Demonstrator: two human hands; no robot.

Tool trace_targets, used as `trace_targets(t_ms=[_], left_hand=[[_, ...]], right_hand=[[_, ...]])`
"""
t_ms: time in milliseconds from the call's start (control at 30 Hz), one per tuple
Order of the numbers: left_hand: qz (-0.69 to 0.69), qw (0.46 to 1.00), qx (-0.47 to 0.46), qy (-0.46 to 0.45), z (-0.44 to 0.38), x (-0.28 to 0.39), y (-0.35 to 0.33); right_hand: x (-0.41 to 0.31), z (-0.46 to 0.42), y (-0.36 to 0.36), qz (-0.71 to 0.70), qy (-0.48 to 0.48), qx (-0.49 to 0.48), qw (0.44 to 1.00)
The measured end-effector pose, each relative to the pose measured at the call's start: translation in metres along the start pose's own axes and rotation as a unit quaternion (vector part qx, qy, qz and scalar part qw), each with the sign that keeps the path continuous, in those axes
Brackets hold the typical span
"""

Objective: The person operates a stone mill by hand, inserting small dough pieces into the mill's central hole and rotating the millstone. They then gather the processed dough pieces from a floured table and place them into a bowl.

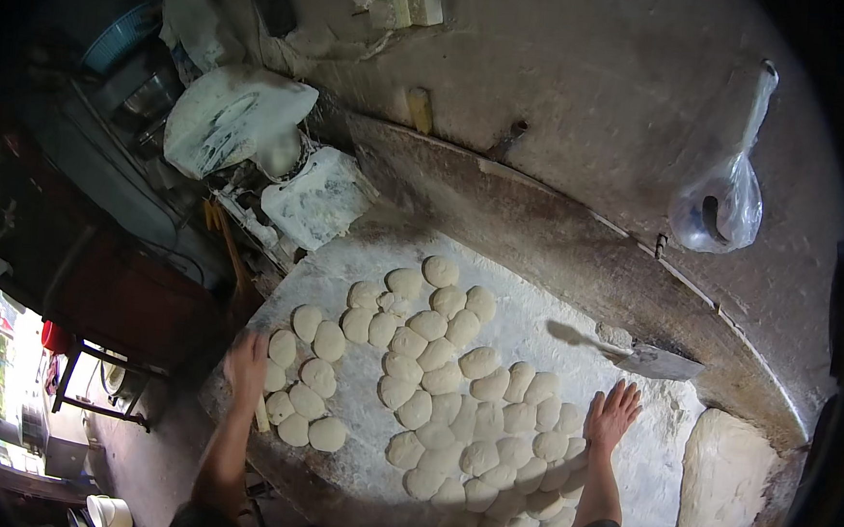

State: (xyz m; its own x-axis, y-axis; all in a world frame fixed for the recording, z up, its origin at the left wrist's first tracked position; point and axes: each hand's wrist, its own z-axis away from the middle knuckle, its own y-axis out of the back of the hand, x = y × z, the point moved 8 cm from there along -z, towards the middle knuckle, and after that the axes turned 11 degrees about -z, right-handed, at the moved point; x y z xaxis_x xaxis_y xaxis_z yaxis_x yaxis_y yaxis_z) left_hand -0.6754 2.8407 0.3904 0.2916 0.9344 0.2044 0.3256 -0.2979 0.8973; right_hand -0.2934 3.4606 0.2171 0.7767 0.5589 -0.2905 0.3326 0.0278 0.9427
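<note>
Many round dough balls [446, 403] lie in loose rows on a floured worktable [527, 321]. My left hand [247, 369] is at the table's left edge, beside a smaller group of dough balls [307, 401]. A pale strip [262, 414] shows just below that hand; whether I grip it cannot be told. My right hand [614, 414] rests palm down on the flour, fingers spread, right of the main group. Beyond it lies a broad flat blade with a handle [659, 362], against the back board. A large flat slab of dough [724, 477] spreads at the far right.
A raised board [499, 188] runs along the table's back, against the wall. A clear plastic bag [723, 202] hangs there. Flour-dusted sheets or sacks [317, 198] stand at the far left corner. A white bucket [109, 513] is on the floor at lower left.
</note>
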Motion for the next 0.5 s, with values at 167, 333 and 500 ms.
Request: trace_targets(t_ms=[167,333,500], left_hand=[[0.413,0.908,-0.056,-0.041,-0.212,0.170,0.043],[0.543,0.830,-0.095,-0.085,-0.339,0.280,0.094],[0.682,0.721,-0.101,-0.065,-0.374,0.298,0.091]], right_hand=[[-0.003,0.001,0.001,-0.008,0.004,-0.001,1.000],[-0.013,0.001,0.000,-0.029,0.010,0.003,1.000],[-0.022,0.002,0.015,-0.057,0.007,0.008,0.998]])
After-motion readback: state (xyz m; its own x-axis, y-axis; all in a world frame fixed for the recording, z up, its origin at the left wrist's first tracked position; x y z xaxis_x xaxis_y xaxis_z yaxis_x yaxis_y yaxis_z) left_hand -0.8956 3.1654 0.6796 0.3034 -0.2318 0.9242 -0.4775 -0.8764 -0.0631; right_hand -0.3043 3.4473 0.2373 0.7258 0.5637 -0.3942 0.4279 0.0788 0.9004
